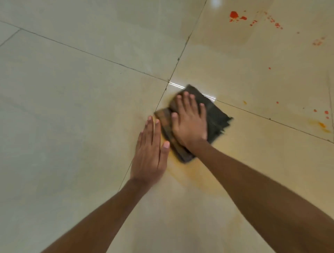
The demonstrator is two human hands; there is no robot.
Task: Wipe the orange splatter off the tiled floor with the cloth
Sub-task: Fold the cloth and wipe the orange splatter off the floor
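A dark folded cloth [215,117] lies on the glossy cream tiled floor [72,108], close to where four tiles meet. My right hand [189,122] presses flat on it with straight, spread fingers. My left hand [150,153] lies flat on the floor just left of the cloth, fingers straight, thumb beside the cloth's edge. A pale orange smear [191,175] spreads on the tile below the cloth. Red-orange splatter [235,15] dots the far right tile, with more drops [325,112] and a yellow-orange streak [319,124] at the right edge.
Dark grout lines [90,53] cross the floor and meet just above the cloth. A bright light reflection [216,2] shows at the top. Plain tile stretches across the left half.
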